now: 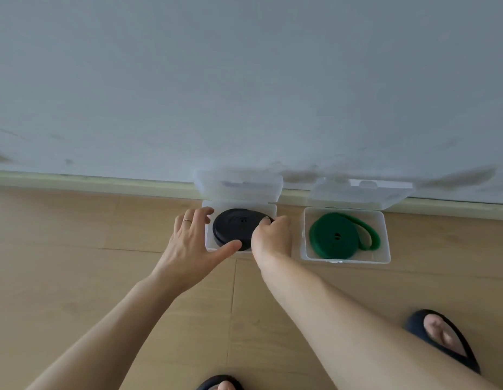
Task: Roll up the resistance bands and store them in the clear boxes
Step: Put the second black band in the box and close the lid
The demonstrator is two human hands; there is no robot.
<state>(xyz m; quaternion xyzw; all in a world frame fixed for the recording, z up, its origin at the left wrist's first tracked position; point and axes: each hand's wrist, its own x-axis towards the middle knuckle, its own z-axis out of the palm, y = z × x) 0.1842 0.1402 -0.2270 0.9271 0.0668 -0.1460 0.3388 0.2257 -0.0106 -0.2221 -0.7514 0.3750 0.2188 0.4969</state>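
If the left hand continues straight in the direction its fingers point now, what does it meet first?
Probably the black rolled band. The left hand points up and to the right; its thumb already lies at the roll's near edge and its fingers curve over the left wall of the clear box. Depth is unclear in this single view.

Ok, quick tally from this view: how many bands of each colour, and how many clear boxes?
Black rolled band: 1, in the left clear box, with the left hand and right hand on it.
Green rolled band: 1, in the right clear box, its tail looped loose.
Clear boxes: 2, both lids open.
Total: 4 things.
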